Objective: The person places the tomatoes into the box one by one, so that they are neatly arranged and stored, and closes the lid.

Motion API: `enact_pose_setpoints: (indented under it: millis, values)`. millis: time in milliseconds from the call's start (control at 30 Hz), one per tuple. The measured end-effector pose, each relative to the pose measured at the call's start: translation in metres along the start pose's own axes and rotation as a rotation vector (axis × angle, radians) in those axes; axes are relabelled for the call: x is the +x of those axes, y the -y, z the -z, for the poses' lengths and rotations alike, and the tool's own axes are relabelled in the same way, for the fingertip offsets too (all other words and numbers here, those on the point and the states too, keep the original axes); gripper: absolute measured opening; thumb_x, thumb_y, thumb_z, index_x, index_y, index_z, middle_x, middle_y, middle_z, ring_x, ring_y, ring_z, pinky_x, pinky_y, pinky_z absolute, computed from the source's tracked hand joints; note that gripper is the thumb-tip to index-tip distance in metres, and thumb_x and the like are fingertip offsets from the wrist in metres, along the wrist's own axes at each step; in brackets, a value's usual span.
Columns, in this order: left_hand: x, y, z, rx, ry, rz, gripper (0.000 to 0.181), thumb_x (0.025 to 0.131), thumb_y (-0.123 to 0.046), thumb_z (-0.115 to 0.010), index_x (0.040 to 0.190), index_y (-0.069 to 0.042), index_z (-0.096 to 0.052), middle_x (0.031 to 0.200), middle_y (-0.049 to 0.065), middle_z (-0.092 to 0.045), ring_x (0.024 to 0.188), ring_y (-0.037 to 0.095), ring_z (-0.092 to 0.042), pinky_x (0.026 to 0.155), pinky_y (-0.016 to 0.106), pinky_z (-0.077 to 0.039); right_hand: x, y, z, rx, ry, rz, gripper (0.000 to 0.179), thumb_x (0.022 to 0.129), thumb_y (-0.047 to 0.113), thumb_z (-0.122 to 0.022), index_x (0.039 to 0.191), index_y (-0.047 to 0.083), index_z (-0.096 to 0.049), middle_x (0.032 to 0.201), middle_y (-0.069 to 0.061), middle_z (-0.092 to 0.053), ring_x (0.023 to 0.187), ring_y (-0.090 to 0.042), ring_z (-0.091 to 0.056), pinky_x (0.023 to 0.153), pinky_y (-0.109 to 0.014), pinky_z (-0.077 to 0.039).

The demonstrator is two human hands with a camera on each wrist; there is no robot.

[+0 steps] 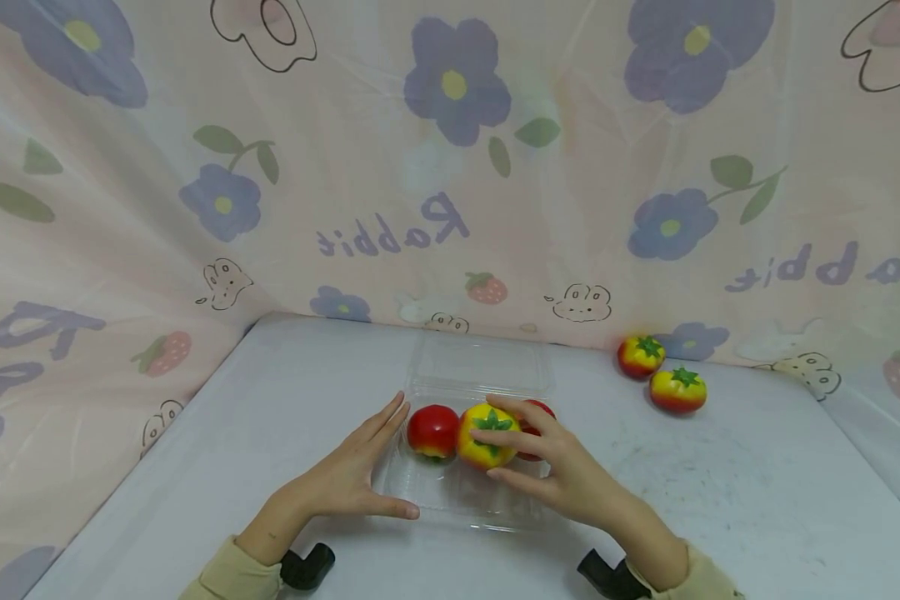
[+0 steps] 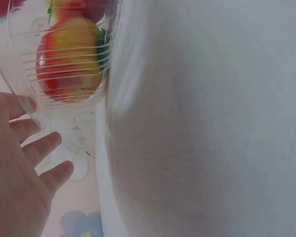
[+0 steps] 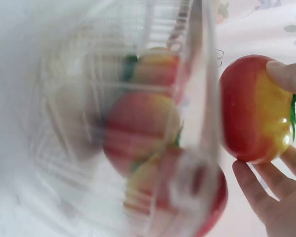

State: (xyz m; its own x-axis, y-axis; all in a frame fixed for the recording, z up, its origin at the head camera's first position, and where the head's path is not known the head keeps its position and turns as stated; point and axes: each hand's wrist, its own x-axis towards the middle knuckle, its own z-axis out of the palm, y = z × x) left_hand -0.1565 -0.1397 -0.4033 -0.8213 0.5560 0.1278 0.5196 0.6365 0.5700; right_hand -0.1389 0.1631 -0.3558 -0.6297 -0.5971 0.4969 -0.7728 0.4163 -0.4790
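My right hand (image 1: 570,471) holds a red-and-yellow toy tomato (image 1: 482,454) between thumb and fingertips, its green star-shaped top facing up. In the right wrist view this tomato (image 3: 256,108) sits above the rim of a clear plastic box (image 1: 450,500). Inside the box, a red tomato (image 1: 432,430) lies at the left, and another (image 1: 537,410) is partly hidden behind my right hand. Tomatoes (image 2: 71,59) also show through the ribbed wall in the left wrist view. My left hand (image 1: 348,479) stays beside the box's left side, fingers straight and thumb spread along its front.
The box's clear lid (image 1: 480,367) lies folded back toward the wall. Two more toy tomatoes, one at the back (image 1: 641,357) and one nearer (image 1: 678,391), sit at the right rear of the white table (image 1: 720,492). A printed cloth (image 1: 570,192) hangs behind.
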Motion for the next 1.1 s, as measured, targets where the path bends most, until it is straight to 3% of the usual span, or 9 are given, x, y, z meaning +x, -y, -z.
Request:
enact_pose_setpoints:
  millis: [300, 733, 1100]
  values:
    - [0.001, 0.001, -0.001, -0.008, 0.000, 0.004, 0.119, 0.066, -0.068, -0.073, 0.155, -0.015, -0.015, 0.163, 0.002, -0.005, 0.146, 0.033, -0.018, 0.109, 0.062, -0.030, 0.002, 0.000, -0.013, -0.018, 0.058, -0.011, 0.046, 0.082, 0.020, -0.076, 0.125, 0.029, -0.064, 0.146, -0.003, -0.043, 0.130, -0.027, -0.044, 0.093, -0.044, -0.053]
    - [0.001, 0.000, -0.001, -0.008, -0.005, 0.007, 0.118, 0.066, -0.067, -0.074, 0.155, -0.015, -0.016, 0.163, 0.002, -0.006, 0.146, 0.034, -0.018, 0.108, 0.063, -0.030, 0.006, 0.001, -0.029, 0.015, 0.115, -0.018, 0.048, 0.081, 0.018, -0.077, 0.125, 0.029, -0.064, 0.143, -0.010, -0.047, 0.129, -0.026, -0.044, 0.095, -0.045, -0.052]
    - [0.000, -0.002, -0.001, -0.006, 0.003, 0.023, 0.119, 0.065, -0.069, -0.072, 0.155, -0.017, -0.016, 0.163, 0.001, -0.004, 0.146, 0.033, -0.019, 0.107, 0.064, -0.031, 0.011, 0.000, -0.041, 0.029, 0.217, -0.066, 0.044, 0.086, 0.030, -0.072, 0.128, 0.034, -0.061, 0.146, -0.006, -0.044, 0.129, -0.024, -0.045, 0.098, -0.046, -0.050]
